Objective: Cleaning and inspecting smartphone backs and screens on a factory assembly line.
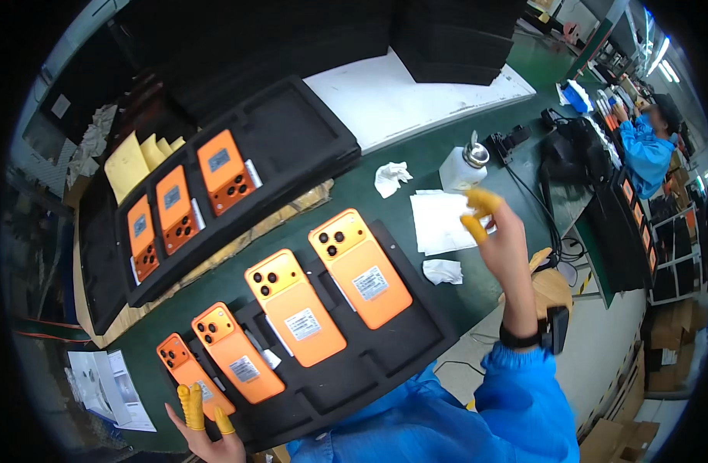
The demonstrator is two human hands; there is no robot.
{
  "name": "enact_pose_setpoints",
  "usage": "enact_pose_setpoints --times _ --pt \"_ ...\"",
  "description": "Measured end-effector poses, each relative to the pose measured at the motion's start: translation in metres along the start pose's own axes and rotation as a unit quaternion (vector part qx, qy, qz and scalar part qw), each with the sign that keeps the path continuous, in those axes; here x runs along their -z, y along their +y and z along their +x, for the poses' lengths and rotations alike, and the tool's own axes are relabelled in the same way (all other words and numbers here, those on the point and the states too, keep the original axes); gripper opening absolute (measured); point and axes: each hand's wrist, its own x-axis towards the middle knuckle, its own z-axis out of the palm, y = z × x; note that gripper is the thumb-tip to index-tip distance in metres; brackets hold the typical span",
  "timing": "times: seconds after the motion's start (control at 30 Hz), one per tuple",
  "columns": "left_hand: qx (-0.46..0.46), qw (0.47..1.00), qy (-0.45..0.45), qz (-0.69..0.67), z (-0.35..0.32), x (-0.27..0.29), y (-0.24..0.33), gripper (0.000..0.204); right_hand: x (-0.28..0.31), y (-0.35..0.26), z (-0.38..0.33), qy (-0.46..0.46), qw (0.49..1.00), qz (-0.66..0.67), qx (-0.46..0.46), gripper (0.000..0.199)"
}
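Several orange phones lie camera side up in a black foam tray in front of me; each has a white label. My left hand (203,436), in yellow finger cots, is at the lower end of the leftmost phone (186,363). Its fingers are stretched out and apart, partly covering that phone's label. Beside it lie a second phone (234,351), a third phone (295,309) and the far-right phone (362,266). My right hand (500,235), also in yellow finger cots, hovers by a stack of white wipes (440,224), thumb and forefinger apart.
A white pump bottle (463,168) and crumpled wipes (392,178) stand and lie beyond the stack. Another black tray (292,127) at the far left holds orange phones and yellow sheets. Printed papers (130,393) lie at left. Cables (535,201) run right; a co-worker (647,147) sits beyond.
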Motion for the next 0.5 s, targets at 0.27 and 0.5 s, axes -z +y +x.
enact_pose_setpoints --times 0.27,0.5 --pt "-0.033 0.996 -0.018 -0.084 0.041 -0.020 0.067 0.028 -0.007 -0.005 -0.068 -0.044 0.995 -0.053 0.073 0.038" --pt "-0.161 0.969 -0.151 -0.108 0.048 -0.036 0.102 0.025 -0.020 0.012 -0.059 -0.003 0.999 0.023 0.026 0.026"
